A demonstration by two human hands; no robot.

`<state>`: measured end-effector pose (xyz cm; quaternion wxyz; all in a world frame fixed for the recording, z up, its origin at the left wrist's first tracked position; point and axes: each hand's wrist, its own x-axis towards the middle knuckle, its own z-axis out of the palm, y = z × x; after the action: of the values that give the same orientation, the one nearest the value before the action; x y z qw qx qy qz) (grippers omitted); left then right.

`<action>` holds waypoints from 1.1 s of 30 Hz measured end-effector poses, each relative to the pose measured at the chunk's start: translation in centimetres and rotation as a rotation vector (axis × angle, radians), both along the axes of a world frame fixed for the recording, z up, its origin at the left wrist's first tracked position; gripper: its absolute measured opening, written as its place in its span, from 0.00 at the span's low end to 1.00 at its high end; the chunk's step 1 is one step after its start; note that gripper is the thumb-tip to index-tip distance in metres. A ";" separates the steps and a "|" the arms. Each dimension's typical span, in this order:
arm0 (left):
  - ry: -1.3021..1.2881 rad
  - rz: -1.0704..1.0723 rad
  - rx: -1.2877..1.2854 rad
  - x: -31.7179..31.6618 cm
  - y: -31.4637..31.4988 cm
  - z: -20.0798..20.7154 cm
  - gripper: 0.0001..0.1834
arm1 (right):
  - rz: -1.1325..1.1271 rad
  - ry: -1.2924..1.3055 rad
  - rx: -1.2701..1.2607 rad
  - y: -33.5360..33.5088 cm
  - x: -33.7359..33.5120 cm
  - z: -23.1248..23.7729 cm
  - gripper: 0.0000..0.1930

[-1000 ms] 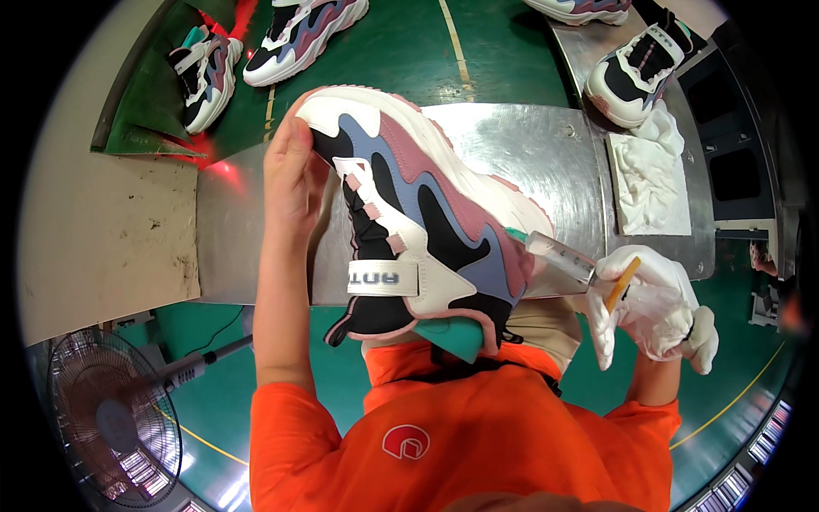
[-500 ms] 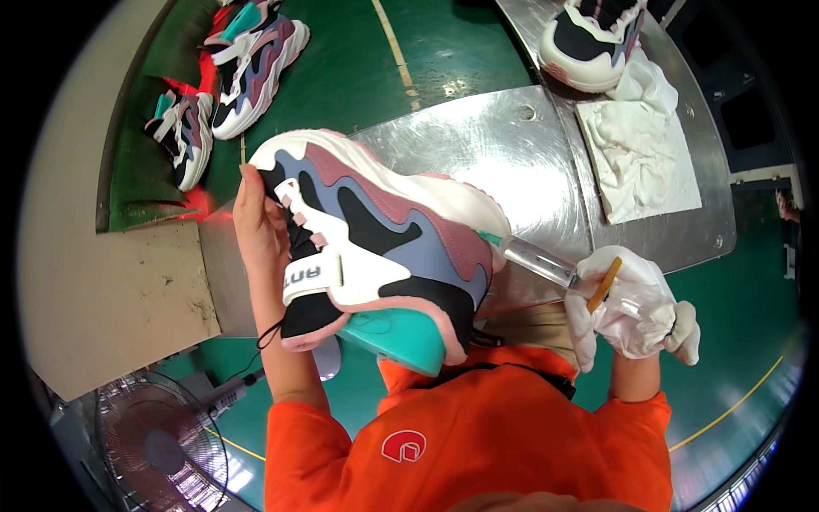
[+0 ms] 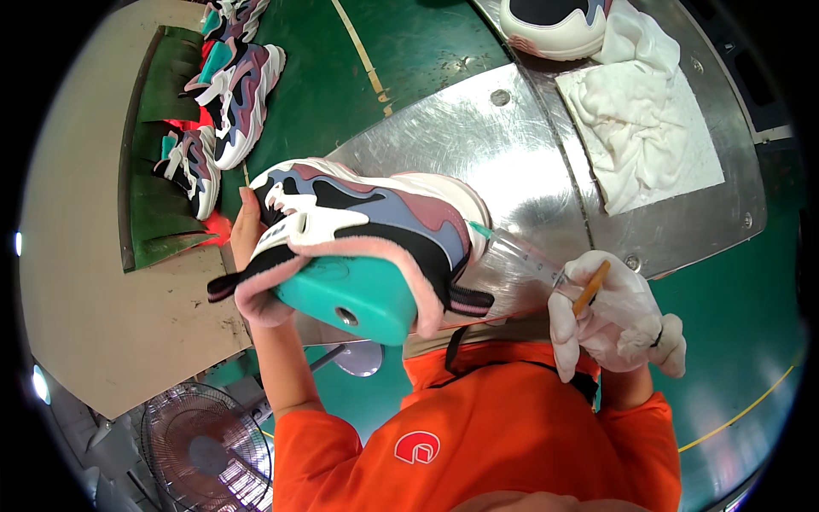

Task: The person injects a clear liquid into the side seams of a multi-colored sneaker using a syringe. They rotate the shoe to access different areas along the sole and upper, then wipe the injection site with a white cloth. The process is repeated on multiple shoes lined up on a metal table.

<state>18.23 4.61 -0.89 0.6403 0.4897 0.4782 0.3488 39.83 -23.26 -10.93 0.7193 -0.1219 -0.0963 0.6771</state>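
Note:
A sneaker in white, mauve, blue and black is held tilted in front of me, its pink-lined opening facing me. Inside the opening sits a teal shoe last with a round metal-rimmed hole. My bare left hand grips the toe end, most of its fingers hidden behind the shoe. In a white glove, my right hand is closed round a clear syringe. The syringe's green tip meets the heel, near the edge between upper and white sole. An orange-brown stick also pokes out between the gloved fingers.
Several similar sneakers stand at the far left on a green surface, beside green flaps with red light behind. A metal plate lies beyond my shoe. At right are a crumpled white cloth and another shoe. A fan stands lower left.
The sneaker has rolled so its opening and the teal last face me more. The syringe has shifted slightly left, its tip still at the heel. The view has moved a little.

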 end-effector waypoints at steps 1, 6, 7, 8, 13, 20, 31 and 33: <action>0.006 -0.035 0.035 -0.5 0.5 -0.3 0.23 | -0.022 -0.034 0.013 0.1 -0.2 -0.3 0.34; 0.009 -0.541 0.704 -3.0 2.2 -2.5 0.26 | -0.025 -0.029 -0.075 0.3 -0.4 0.6 0.36; 0.003 -0.548 0.692 -3.5 2.6 -2.9 0.29 | -0.032 -0.049 -0.075 0.3 -0.5 0.5 0.36; -0.002 -0.555 0.681 -4.1 3.0 -3.3 0.33 | -0.038 -0.068 -0.075 0.4 -0.7 0.4 0.37; 0.177 -0.420 0.356 -8.0 3.1 -4.3 0.22 | -0.149 -0.134 0.022 0.8 -1.9 0.0 0.39; 0.405 -0.054 -0.028 -11.1 -5.0 -2.3 0.23 | -0.164 -0.101 0.010 1.0 -3.3 0.0 0.49; 0.320 -0.072 -0.176 -11.5 -9.9 -1.5 0.30 | -0.186 -0.091 0.120 1.0 -4.1 -0.9 0.58; 0.325 -0.053 -0.172 -11.5 -10.0 -1.6 0.29 | -0.193 -0.098 0.129 1.0 -4.1 -0.9 0.59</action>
<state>6.73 -5.38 -2.50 0.6031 0.4956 0.5901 0.2059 35.78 -22.23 -11.83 0.7818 -0.1166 -0.1626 0.5906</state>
